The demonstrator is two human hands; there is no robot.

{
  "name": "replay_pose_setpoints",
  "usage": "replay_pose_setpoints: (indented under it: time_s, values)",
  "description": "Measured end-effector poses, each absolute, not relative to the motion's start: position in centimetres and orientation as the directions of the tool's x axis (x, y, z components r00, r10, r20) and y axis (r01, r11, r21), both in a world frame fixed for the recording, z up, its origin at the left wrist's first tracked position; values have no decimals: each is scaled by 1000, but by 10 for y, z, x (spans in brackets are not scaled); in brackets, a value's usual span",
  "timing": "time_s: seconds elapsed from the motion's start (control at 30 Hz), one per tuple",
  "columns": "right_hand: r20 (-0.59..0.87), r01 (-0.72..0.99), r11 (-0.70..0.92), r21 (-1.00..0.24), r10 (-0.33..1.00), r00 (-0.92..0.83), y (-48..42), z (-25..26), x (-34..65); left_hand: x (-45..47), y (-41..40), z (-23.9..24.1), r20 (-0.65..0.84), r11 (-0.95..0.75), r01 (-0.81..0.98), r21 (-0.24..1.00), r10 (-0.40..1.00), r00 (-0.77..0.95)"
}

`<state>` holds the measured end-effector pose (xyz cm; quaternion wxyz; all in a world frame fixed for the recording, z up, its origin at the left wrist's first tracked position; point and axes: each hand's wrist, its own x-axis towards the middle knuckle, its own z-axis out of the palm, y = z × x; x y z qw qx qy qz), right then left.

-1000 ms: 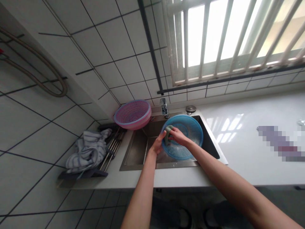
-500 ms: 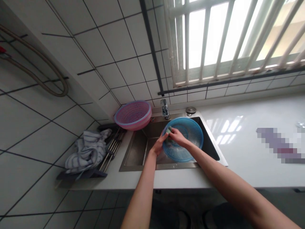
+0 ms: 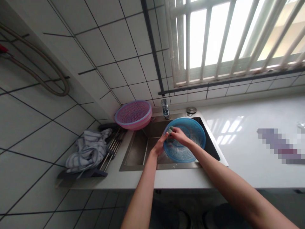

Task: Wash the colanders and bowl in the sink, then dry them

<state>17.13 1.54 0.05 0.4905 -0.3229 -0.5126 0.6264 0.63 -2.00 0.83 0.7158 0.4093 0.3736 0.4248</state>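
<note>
A blue plastic colander (image 3: pixel 190 140) is tilted over the steel sink (image 3: pixel 135 152). My left hand (image 3: pixel 159 145) grips its left rim from outside. Inside the bowl, my right hand (image 3: pixel 179 136) is closed on a small green scrub pad (image 3: pixel 169 129) pressed against the upper left rim. A short chrome tap (image 3: pixel 165 108) stands just behind the colander.
A pink colander (image 3: pixel 133 114) rests on the sink's back left corner. A striped cloth (image 3: pixel 88 149) lies on a dish rack (image 3: pixel 105 159) at the left. White countertop (image 3: pixel 238 149) stretches right, tiled wall and barred window behind. A round drain plug (image 3: pixel 191 110) sits by the tap.
The right hand and pad have slid slightly up along the colander's rim. The colander has shifted a little to the right in view.
</note>
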Motion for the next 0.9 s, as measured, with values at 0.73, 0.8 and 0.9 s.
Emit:
replay_pose_setpoints:
  time_s: [0.73, 0.8, 0.9]
  values:
    - [138, -170, 88, -981, 942, -307, 16, 1, 177, 13, -21, 9, -179, 319, -301, 899, 893, 413]
    - [109, -112, 61, -992, 863, -493, 8, -7, 166, 8, -19, 7, -217, 332, -282, 900, 903, 371]
    - [130, -138, 77, -987, 890, -437, 10, -9, 167, 6, -19, 7, -201, 313, -284, 906, 910, 363]
